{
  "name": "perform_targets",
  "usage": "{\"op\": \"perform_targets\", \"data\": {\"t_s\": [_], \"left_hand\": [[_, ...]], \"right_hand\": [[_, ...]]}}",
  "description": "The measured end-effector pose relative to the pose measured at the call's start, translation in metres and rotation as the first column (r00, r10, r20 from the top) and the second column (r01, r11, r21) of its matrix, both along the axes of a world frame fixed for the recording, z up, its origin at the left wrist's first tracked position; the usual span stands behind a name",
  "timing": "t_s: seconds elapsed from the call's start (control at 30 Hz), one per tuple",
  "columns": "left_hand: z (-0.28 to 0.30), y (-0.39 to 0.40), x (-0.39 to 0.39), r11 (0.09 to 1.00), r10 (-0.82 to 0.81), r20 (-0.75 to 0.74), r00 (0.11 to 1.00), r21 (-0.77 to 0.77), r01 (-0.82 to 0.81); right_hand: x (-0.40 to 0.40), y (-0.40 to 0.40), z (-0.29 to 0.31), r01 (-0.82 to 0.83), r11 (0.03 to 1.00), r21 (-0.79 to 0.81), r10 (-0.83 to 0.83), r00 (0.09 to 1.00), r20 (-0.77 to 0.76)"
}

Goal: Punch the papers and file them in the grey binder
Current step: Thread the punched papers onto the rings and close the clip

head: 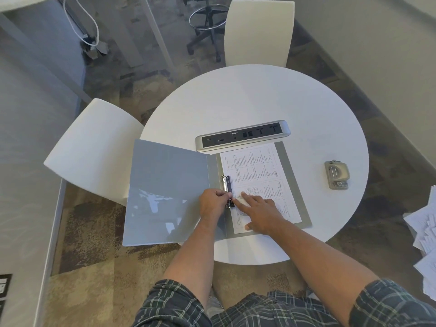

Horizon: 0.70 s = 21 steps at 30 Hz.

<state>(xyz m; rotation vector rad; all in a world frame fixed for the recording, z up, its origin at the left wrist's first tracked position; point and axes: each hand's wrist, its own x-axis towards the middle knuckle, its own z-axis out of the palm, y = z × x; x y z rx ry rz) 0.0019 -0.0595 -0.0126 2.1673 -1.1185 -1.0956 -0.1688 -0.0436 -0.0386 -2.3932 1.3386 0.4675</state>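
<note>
I see the grey binder (165, 190) lying open at the centre of the frame on the round white table (271, 102), its front cover hanging past the table's left edge. The printed papers (257, 171) lie flat on the binder's right half, beside the metal ring mechanism (227, 188) along the spine. My left hand (212, 204) is curled closed, its fingertips pinching the lower part of the ring mechanism. My right hand (262, 213) lies open and flat on the papers, index finger stretched toward the rings, pressing the sheet down next to them. The hole punch (337, 175) sits by itself at the right of the table, well apart from the binder. A silver power and data socket strip (243, 135) is just above the binder's top edge. 2 white chairs (94, 147) stand at the left and top of the table. Loose white sheets (424, 234) show at the right edge of the frame.
</note>
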Motion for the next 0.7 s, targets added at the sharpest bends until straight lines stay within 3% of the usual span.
{"op": "perform_targets", "data": {"t_s": [0.3, 0.7], "left_hand": [[0.002, 0.006, 0.005, 0.999, -0.045, 0.026, 0.999, 0.007, 0.045], [0.008, 0.002, -0.001, 0.988, -0.154, 0.122, 0.98, 0.028, 0.152]], "right_hand": [[0.004, -0.009, 0.004, -0.076, 0.996, -0.046, 0.073, 0.994, -0.081], [0.022, -0.022, 0.01, 0.056, 0.998, -0.024, -0.053, 0.994, 0.095]]}}
